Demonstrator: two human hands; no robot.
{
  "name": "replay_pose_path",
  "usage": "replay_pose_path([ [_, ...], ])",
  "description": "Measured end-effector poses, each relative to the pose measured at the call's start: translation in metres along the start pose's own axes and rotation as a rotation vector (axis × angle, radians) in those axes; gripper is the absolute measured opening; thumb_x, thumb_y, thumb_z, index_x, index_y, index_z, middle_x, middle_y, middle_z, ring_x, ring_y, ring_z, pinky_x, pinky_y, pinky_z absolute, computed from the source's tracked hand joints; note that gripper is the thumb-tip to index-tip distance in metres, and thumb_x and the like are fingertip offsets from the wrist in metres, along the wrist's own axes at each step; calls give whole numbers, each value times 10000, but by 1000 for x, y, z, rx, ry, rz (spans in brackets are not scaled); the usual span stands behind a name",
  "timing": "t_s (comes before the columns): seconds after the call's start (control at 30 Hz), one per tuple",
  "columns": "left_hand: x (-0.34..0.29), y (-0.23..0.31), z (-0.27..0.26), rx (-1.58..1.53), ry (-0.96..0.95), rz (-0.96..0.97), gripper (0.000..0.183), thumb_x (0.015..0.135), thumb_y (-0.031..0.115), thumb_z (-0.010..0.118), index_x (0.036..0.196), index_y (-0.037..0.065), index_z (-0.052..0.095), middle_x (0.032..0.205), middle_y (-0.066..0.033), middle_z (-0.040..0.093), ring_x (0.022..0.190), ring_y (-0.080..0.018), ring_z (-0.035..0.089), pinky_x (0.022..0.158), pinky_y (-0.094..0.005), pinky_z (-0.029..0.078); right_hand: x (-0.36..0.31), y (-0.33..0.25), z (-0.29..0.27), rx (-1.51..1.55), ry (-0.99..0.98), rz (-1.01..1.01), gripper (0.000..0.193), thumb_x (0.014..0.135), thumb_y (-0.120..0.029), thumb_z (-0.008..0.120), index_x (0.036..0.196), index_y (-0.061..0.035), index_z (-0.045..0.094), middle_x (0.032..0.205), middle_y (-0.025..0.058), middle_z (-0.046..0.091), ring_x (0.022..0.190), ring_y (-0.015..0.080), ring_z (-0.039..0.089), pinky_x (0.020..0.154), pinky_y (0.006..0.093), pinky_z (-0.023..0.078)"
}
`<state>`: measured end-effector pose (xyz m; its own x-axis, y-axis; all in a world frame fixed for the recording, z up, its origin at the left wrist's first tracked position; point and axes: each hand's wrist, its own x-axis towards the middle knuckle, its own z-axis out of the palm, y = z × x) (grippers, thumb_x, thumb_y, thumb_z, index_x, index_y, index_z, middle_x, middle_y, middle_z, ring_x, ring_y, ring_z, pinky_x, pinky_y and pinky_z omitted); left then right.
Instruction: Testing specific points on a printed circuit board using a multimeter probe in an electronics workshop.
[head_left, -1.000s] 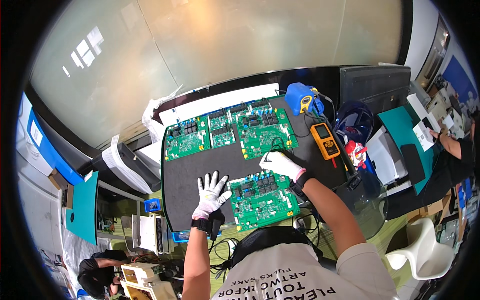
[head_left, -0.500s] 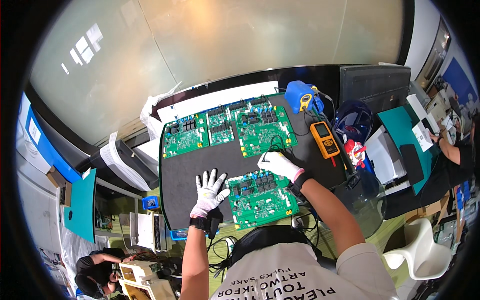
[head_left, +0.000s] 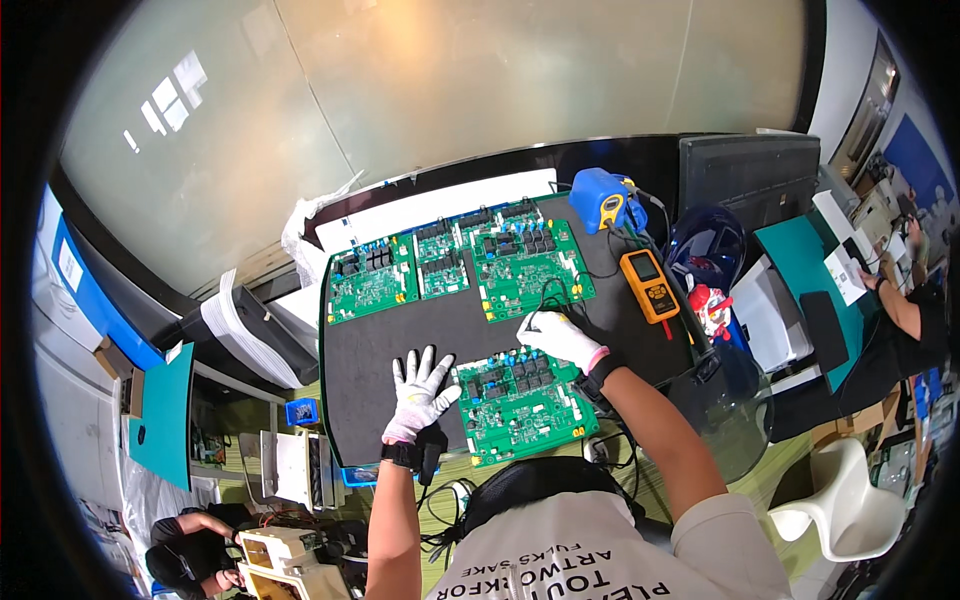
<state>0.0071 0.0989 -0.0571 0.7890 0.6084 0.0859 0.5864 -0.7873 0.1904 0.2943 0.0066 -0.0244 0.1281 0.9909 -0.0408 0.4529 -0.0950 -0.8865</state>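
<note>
My left hand (head_left: 420, 393), in a white glove with dark fingertips, lies open with fingers spread on the dark mat (head_left: 365, 365). Its thumb is at the left edge of a green circuit board (head_left: 530, 420) close to my body. My right hand (head_left: 560, 338), also gloved, is closed above that board's far edge. A thin black lead (head_left: 547, 290) loops up from its fingers; they appear to pinch a test probe, mostly hidden by the glove. To the right lies an orange handheld meter (head_left: 650, 286) with a dark screen.
More green boards (head_left: 370, 282) line the mat's far side, one larger board (head_left: 530, 265) behind my right hand. A blue device (head_left: 603, 200) stands at the back right, beside a red and white item (head_left: 710, 312). A white chair (head_left: 845, 500) is at right. Other people work on both sides.
The whole scene sits slightly lower in the picture. Both hands keep nearly the same pose and place. At lower left, another person's arms have shifted.
</note>
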Motion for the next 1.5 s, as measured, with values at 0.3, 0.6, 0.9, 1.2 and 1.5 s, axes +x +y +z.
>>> replay_pose_path([
  [0.3, 0, 1, -1, -4, 2, -2, 648, 814, 616, 427, 1338, 236, 406, 1420, -161, 297, 1300, -435, 229, 1055, -578, 48, -3, -3, -1, 9, 14, 0, 193, 797, -206, 551, 798, -15, 581, 692, 109, 585, 630, 192, 538, 633, 324, 435],
  [0.6, 0, 2, -3, -22, -2, -3, 662, 805, 621, 438, 1345, 240, 396, 1422, -155, 296, 1302, -435, 225, 1058, -575, 44, -6, -6, -19, 39, 29, -45, 186, 790, -195, 573, 804, -12, 606, 730, 108, 622, 680, 187, 582, 652, 310, 447],
  [0.9, -1, 1, -1, -18, -2, -5, 655, 804, 618, 442, 1340, 245, 403, 1420, -154, 298, 1301, -434, 230, 1057, -575, 45, -10, -12, -21, -27, -33, 53, 190, 804, -192, 580, 826, -7, 618, 768, 92, 639, 733, 166, 600, 685, 299, 459],
  [1.2, 1, 1, -2, -13, -22, -8, 665, 801, 626, 440, 1347, 251, 390, 1429, -146, 283, 1305, -429, 220, 1059, -573, 40, -11, -11, -19, -94, -39, 62, 198, 806, -217, 572, 835, -23, 604, 756, 87, 627, 715, 177, 593, 654, 315, 453],
  [1.5, 0, 1, -3, -15, -12, -7, 659, 804, 619, 442, 1344, 244, 397, 1423, -150, 295, 1301, -432, 227, 1059, -570, 44, -13, -17, -17, -122, -29, 48, 200, 814, -223, 550, 818, -27, 588, 711, 75, 608, 608, 165, 574, 560, 318, 449],
])
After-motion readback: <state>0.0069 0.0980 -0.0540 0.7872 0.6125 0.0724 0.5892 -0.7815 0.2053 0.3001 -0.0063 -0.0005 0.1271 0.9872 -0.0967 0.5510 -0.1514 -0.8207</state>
